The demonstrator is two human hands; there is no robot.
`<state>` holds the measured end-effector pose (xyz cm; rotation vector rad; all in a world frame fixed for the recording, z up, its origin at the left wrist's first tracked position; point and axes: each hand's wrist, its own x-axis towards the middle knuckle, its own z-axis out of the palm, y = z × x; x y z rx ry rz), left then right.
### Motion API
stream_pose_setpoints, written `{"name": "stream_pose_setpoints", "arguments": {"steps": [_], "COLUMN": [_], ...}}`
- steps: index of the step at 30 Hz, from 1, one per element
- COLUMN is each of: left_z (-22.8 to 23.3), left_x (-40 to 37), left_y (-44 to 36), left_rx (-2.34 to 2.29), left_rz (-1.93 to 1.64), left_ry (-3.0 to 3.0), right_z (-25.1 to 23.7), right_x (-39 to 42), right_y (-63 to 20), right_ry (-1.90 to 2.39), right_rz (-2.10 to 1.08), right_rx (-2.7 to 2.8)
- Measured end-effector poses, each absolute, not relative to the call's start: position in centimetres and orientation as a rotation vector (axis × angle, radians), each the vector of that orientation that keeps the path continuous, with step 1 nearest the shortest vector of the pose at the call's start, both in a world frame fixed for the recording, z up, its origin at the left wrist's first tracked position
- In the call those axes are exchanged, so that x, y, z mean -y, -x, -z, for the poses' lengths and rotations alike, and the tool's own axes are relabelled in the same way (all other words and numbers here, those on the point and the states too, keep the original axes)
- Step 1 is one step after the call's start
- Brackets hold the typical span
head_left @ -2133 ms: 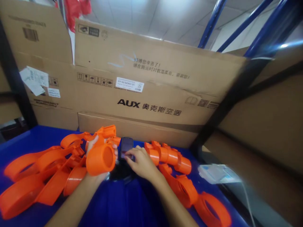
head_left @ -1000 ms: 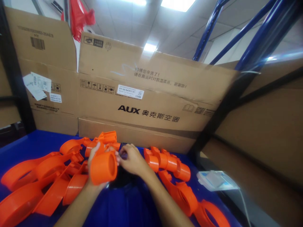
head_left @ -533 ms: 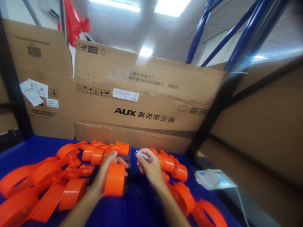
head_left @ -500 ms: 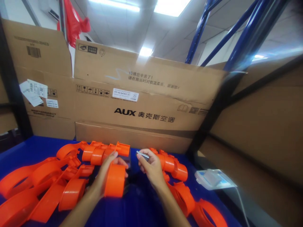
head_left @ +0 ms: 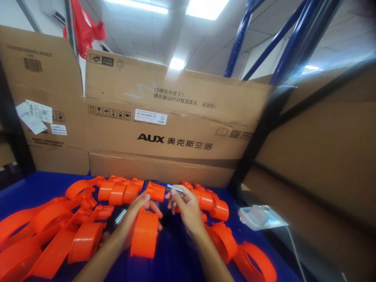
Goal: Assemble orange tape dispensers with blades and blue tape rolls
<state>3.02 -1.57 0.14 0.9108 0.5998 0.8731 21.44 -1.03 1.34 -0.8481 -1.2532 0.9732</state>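
Blue worktop (head_left: 176,258), hemmed in by big cardboard boxes (head_left: 164,117) at the back and blue racking overhead. Down at the middle: the right hand (head_left: 185,205) has its fingers (head_left: 173,194) pinched on a small flat metal piece (head_left: 174,189), held just beside the squared neck of the orange part (head_left: 145,231). The left hand (head_left: 132,219) is wrapped round that part's drum, thumb across the top, holding it just above the cloth. Behind the hands a dark phone (head_left: 151,182) peeks out. To the left lies a heap of orange parts (head_left: 53,227); to the right a row of them (head_left: 211,203), and further right a white pad with a cable (head_left: 260,216).

The risk, as I read it: the metal piece is gripped only at its tip, so a small twist could flick it down among the orange parts, where it would be hard to spot. The drum is smooth too, and could roll in the palm if pressed.

Against two seconds ago: the right hand was then on the phone, and the drum's open mouth faced the camera; now it is turned side-on, with the metal piece in play.
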Motion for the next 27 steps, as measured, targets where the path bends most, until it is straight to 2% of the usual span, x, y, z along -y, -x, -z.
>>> {"name": "stream_pose_setpoints", "arguments": {"steps": [27], "left_z": [-0.3], "left_x": [3.4], "left_y": [-4.7], "left_rx": [-0.538], "left_rz": [-1.096], "left_ry": [-0.882], "right_z": [-1.7], "right_x": [1.6], "right_y": [-22.1], "right_ry": [0.924], "right_rz": [-0.823], "right_rx": [1.34]}}
